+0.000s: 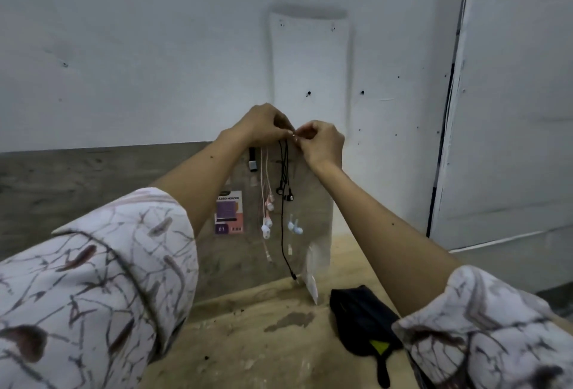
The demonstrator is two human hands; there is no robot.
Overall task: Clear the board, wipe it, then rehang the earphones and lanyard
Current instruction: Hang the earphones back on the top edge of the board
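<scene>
A tall white board (310,57) leans against the wall. Down its lower half hang a lanyard clip (252,160) with a purple card holder (229,213), pink earphones (268,202), black earphones (285,190) and pale blue earphones (294,226). My left hand (262,123) and my right hand (321,142) meet at the top of the hanging cords. Both pinch something small where the black cord starts; the hands hide what holds the cords up.
A black cloth (364,317) with a yellow tag lies on the wooden surface (248,342) at the right. A white sheet (311,277) leans at the board's foot. A white door panel (511,109) stands to the right.
</scene>
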